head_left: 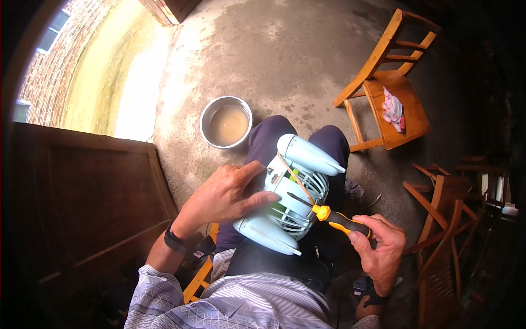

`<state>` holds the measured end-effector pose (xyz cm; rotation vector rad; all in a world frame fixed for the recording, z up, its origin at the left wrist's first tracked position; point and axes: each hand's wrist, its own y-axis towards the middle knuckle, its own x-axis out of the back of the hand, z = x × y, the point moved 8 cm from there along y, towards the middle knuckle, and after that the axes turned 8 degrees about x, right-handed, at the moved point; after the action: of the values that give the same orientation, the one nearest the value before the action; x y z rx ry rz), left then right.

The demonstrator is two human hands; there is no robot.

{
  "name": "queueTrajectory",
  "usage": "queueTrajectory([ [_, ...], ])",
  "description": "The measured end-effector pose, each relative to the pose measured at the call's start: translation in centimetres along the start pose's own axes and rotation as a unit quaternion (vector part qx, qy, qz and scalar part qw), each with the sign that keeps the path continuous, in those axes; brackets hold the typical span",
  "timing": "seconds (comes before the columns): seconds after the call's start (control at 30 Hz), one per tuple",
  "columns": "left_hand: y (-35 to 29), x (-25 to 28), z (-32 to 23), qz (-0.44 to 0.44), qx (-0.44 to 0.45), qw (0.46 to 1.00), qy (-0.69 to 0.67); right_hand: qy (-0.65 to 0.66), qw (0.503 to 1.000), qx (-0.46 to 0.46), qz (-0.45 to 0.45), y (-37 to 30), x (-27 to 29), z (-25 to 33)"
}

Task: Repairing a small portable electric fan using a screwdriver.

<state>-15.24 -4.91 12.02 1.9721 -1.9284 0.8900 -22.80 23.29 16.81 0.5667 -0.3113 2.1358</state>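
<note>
Across my lap lies a light-blue plastic fan (266, 230) with slatted, cage-like grilles and a rounded blue piece at each end. My left hand (222, 194) grips its left side, the thumb lying over the casing and the fingers at the upper edge. In my right hand (382, 247) is a screwdriver (341, 220) with a yellow and black handle, its dark shaft pointing left over the grille. Whether the tip touches the fan I cannot tell. A thin tan strand (296, 178) runs across the grille toward the screwdriver's yellow collar.
A metal basin (204, 123) of cloudy water stands on the concrete floor beyond my knees. At the right is a wooden chair (413, 115) with a pink cloth (392, 107) and a red-handled object on it. More wooden furniture (438, 219) stands right; a dark wooden door (98, 203) is left.
</note>
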Motion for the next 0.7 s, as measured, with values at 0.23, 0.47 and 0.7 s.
queueTrajectory([
  [0.23, -0.1, 0.0, 0.0, 0.006, 0.007, 1.000, 0.009, 0.043, 0.997, -0.056, 0.013, -0.3, -0.1, -1.2],
  [0.47, -0.1, -0.1, 0.3, 0.013, 0.022, 0.999, -0.032, 0.042, 0.999, 0.018, -0.014, -0.3, -0.2, -0.3],
  [0.7, 0.0, 0.0, 0.2, 0.007, 0.005, 1.000, -0.012, -0.128, 0.972, 0.197, 0.008, -0.3, -0.6, 2.0],
])
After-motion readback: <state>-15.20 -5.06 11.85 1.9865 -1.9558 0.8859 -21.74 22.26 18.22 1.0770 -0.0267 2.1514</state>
